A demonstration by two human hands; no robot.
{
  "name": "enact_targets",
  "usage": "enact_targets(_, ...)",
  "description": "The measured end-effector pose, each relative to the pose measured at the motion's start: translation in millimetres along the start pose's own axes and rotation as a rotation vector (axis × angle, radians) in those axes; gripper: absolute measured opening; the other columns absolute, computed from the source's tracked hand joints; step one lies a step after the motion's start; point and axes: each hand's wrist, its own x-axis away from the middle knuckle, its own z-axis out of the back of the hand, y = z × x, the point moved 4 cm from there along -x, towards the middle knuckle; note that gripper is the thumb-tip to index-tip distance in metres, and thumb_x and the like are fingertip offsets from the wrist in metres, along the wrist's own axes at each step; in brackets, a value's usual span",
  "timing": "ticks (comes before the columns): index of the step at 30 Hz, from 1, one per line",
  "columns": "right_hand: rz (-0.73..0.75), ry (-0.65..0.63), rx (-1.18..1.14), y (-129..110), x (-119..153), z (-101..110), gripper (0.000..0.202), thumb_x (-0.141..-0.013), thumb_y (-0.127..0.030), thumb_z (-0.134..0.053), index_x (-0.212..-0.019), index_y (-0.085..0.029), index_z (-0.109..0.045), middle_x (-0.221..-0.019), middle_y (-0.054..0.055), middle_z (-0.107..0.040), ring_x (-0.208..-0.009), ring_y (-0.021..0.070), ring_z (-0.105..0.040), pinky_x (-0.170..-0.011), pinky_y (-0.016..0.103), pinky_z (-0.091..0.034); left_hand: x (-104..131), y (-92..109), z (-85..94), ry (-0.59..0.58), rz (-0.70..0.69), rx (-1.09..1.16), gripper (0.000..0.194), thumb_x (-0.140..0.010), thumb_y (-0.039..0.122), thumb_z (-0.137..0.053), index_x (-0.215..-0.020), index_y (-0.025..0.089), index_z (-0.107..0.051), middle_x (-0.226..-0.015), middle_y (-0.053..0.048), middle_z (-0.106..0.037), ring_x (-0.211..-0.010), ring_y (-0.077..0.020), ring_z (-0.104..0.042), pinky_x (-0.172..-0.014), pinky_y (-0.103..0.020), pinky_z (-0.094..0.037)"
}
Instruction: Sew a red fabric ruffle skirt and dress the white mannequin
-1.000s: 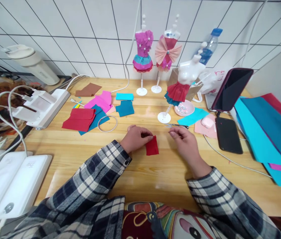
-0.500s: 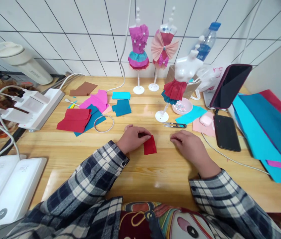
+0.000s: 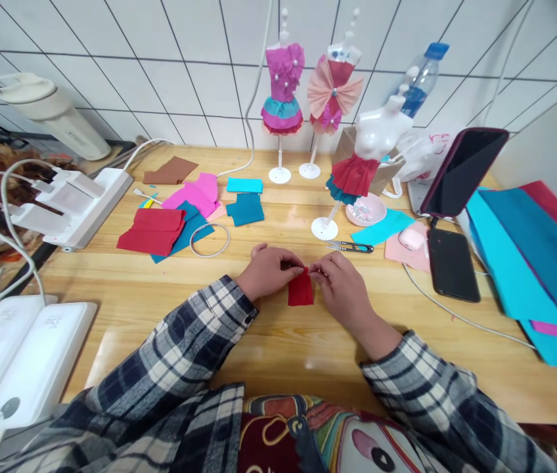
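Right hand (image 3: 342, 289) has shifted to rectangular cloth (image 3: 301, 293), hold unclear; left hand (image 3: 269, 272) pinches its 12-o'clock edge. Grained table (image 3: 298, 345); tiled wall (image 3: 204, 85).

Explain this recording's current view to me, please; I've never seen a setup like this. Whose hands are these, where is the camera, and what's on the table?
There is no machine here: a person in plaid sleeves works bare-handed. The camera is worn on their head, looking forward and down.

The left hand pinches the upper edge of a small red cloth. The fingertips of the right hand are at its upper right corner; whether they grip it is hard to tell.

Beyond the hands, on the wooden table, stand three dress forms. Nearby are thread snips, a pink bowl and, to the left, a folded red cloth.
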Motion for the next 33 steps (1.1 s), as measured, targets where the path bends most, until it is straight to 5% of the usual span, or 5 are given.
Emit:
enact_targets(15, 0.067, 0.045, 0.192, -2, 4, -3, 0.026, -0.099, -0.031, -0.046, -0.096, -0.025, -0.071, -0.091, 0.006, -0.066, -0.085, 0.0196, -0.057, -0.07, 0.03, -0.039, 1, 4, 2.2, -0.082, 0.012, 0.009, 0.014, -0.08, 0.035, -0.065, -0.083, 0.027, -0.076, -0.088, 0.004, -0.077, -0.093, -0.0216, -0.066, -0.112, -0.055, -0.015)
enact_targets(22, -0.016, 0.04, 0.077, 4, 5, -4, 0.015, -0.094, -0.033, -0.056, -0.097, -0.023, -0.066, -0.093, 0.005, -0.066, -0.077, 0.0168, -0.06, -0.06, 0.027, -0.039, 1, 2, 0.8, -0.11, -0.064, -0.045, 0.016, -0.081, 0.037, -0.064, -0.085, 0.03, -0.077, -0.093, 0.003, -0.077, -0.096, -0.022, -0.065, -0.11, -0.052, -0.017)
enact_targets(33, -0.116, -0.118, -0.112, 18, -1, -10, 0.005, -0.083, -0.023, -0.065, -0.083, -0.024, -0.07, -0.078, 0.001, -0.069, -0.078, 0.0183, -0.061, -0.068, 0.03, -0.043, 7, 6, -2.1, -0.032, -0.238, -0.199, 0.014, -0.083, 0.037, -0.063, -0.087, 0.032, -0.075, -0.09, 0.001, -0.075, -0.098, -0.0221, -0.06, -0.104, -0.054, -0.014)
